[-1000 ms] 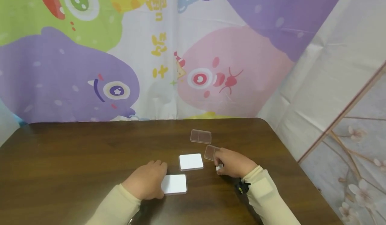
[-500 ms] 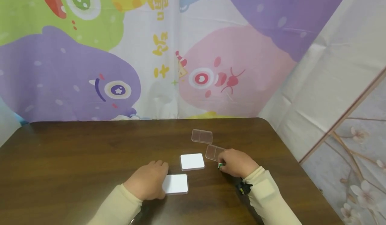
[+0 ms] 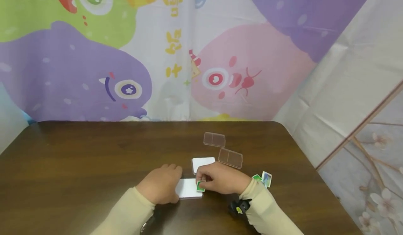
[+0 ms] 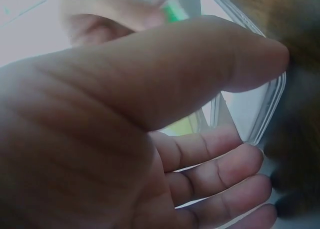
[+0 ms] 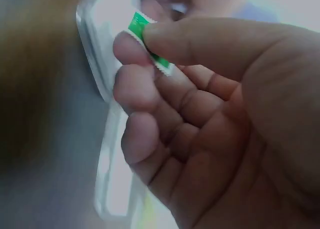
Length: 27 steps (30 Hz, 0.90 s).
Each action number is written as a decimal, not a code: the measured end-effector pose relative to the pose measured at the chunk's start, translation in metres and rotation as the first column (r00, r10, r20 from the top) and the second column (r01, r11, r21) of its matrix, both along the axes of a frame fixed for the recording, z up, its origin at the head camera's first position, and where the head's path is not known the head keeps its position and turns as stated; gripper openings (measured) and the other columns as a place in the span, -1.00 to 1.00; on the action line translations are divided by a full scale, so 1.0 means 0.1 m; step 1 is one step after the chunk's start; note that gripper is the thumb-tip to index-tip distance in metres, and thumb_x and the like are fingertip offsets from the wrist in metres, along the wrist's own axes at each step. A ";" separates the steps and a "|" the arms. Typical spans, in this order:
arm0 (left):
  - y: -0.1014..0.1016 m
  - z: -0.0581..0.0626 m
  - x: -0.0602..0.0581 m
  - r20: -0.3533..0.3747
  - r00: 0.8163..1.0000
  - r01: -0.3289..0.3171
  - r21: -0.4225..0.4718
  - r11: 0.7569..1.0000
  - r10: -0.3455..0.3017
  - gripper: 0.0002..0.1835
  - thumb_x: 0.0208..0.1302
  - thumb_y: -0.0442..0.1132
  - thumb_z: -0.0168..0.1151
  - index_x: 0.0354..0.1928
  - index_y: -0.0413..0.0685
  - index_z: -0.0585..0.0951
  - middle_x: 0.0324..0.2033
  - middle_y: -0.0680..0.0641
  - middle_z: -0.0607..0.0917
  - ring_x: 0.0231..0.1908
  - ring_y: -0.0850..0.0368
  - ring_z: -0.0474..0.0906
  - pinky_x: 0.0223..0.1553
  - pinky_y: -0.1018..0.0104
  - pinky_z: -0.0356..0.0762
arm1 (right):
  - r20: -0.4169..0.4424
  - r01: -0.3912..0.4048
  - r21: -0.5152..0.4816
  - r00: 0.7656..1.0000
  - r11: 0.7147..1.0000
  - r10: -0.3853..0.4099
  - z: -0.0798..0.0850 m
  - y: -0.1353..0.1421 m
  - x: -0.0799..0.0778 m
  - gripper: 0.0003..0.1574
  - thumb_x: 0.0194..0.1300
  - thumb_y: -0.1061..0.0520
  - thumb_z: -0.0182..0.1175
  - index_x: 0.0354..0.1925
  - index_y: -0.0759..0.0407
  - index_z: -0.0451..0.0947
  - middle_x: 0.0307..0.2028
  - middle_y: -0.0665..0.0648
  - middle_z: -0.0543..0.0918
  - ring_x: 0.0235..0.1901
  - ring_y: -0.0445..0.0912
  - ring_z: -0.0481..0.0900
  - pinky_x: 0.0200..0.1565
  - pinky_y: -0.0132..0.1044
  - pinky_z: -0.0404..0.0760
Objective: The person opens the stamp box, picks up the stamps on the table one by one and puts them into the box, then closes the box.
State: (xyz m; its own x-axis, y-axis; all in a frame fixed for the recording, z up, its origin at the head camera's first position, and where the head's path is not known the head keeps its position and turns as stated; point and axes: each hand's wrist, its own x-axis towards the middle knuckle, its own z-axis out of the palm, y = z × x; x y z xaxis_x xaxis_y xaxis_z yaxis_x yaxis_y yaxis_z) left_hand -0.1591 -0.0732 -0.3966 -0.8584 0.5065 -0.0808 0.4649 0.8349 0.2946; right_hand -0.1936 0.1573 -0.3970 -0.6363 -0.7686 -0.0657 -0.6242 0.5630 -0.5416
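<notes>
My left hand (image 3: 160, 184) grips the left end of the nearer flat clear plastic case (image 3: 188, 189) with a white face, which lies on the table. In the left wrist view its thumb rests on one edge of the case and its fingers lie at the opposite edge. Between thumb and index finger my right hand (image 3: 221, 178) pinches a small green stamp (image 5: 137, 24) with a white perforated border. That stamp overlaps the right end of the nearer case in the head view. A second white-faced case (image 3: 199, 163) lies just behind, partly hidden by the right hand.
Two clear lids, a farther one (image 3: 214, 139) and a nearer one (image 3: 230, 158), lie behind the cases. Beside the right sleeve are a blue-toned stamp (image 3: 266, 179) and a green one (image 3: 256, 177), partly covered. A printed cloth (image 3: 170, 102) hangs behind the table (image 3: 94, 151).
The right hand has moved left from beside the near lid to the nearer case, carrying the green stamp. Loose stamps now show by the right sleeve. The left hand keeps its grip.
</notes>
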 end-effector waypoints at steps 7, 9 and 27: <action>0.03 0.02 0.00 0.009 1.000 0.001 -0.019 1.000 -0.001 -0.44 -0.16 -0.27 0.63 -0.10 -0.28 0.55 -0.27 -0.13 0.58 -0.24 -0.04 0.50 -0.17 0.02 0.60 | -0.031 0.005 0.050 1.000 0.999 -0.004 -0.06 -0.22 0.00 -0.78 0.30 0.26 0.38 -0.43 0.03 0.58 -0.45 -0.14 0.47 -0.43 -0.34 0.36 -0.33 -0.46 0.43; 0.03 0.02 0.00 0.014 1.000 0.001 -0.025 1.000 -0.001 -0.43 -0.16 -0.27 0.63 -0.10 -0.28 0.55 -0.28 -0.12 0.58 -0.25 -0.04 0.49 -0.17 0.03 0.60 | -0.050 0.019 0.077 0.999 0.997 -0.015 -0.06 -0.24 0.00 -0.80 0.27 0.24 0.41 -0.41 0.02 0.58 -0.40 -0.12 0.49 -0.39 -0.32 0.38 -0.29 -0.44 0.45; 0.04 0.01 -0.01 0.033 0.999 -0.021 -0.018 1.000 0.022 -0.40 -0.16 -0.23 0.66 -0.08 -0.30 0.55 -0.23 -0.17 0.61 -0.20 -0.08 0.55 -0.12 -0.03 0.62 | -0.138 0.070 0.189 0.990 0.980 -0.044 -0.06 -0.22 0.01 -0.74 0.20 0.01 0.52 -0.31 0.01 0.60 -0.37 -0.11 0.49 -0.37 -0.29 0.38 -0.32 -0.44 0.44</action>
